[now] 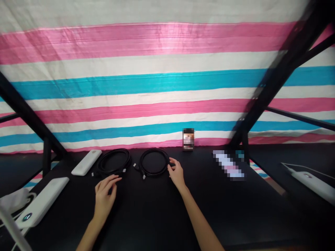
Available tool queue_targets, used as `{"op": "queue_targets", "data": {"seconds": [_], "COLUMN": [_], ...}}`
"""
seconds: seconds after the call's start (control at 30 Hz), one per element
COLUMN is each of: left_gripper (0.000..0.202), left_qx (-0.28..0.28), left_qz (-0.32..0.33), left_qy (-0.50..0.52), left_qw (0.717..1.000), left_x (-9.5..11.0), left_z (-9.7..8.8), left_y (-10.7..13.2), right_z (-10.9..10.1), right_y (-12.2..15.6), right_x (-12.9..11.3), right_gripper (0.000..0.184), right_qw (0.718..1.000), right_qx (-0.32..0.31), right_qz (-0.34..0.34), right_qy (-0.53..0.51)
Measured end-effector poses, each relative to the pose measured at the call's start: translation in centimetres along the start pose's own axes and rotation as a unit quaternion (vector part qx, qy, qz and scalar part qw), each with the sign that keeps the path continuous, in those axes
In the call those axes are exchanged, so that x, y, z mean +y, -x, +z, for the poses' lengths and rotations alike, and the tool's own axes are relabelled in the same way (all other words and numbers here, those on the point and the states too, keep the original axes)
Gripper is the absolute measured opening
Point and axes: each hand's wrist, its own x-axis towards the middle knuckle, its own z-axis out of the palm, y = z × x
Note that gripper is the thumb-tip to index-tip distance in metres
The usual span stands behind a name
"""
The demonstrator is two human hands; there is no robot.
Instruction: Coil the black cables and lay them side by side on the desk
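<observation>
A white power bank point(87, 162) lies left of the right cable point(141, 164), and a small thing point(188, 139) (too blurry to name) stands behind it. That cable, on the tabletop point(146, 216), is curled in a round black loop with pale plugs point(143, 177). The right hand point(176, 174) is at its right edge, fingers a little apart; I can't tell if they touch. The left hand point(103, 195), loosely bent, thumb apart, is in front to its left.

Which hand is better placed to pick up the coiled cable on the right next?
Probably the right hand: it is at the right edge of that coiled cable, while the left hand is nearer the other coil.
</observation>
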Motion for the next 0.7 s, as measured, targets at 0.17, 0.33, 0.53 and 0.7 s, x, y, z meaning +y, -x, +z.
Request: {"op": "queue_targets", "data": {"seconds": [0.17, 0.33, 0.53, 0.7], "left_gripper": [0.025, 0.031, 0.045, 0.043], "left_qx": [-0.013, -0.012, -0.040, -0.064], "left_qz": [0.049, 0.019, -0.035, -0.067], "left_qy": [-0.091, -0.130, -0.143, -0.143], "left_qw": [0.995, 0.991, 0.988, 0.985], "left_x": [-2.3, -1.6, -2.8, -4.8], "left_z": [-1.1, -0.7, 1.3, 2.4], "left_y": [1.7, 1.7, 0.0, -0.6], "right_z": [-0.2, -0.5, -0.7, -0.6], "right_y": [0.1, 0.2, 0.0, -0.1], "right_x": [-0.8, -1.9, -2.4, -2.1], "right_gripper": [0.034, 0.031, 0.030, 0.028], "right_qw": [0.999, 0.999, 0.999, 0.999], "right_qx": [0.014, 0.027, 0.025, 0.029], "right_qz": [-0.015, -0.017, -0.030, -0.026], "right_qy": [0.028, 0.029, 0.029, 0.024]}}
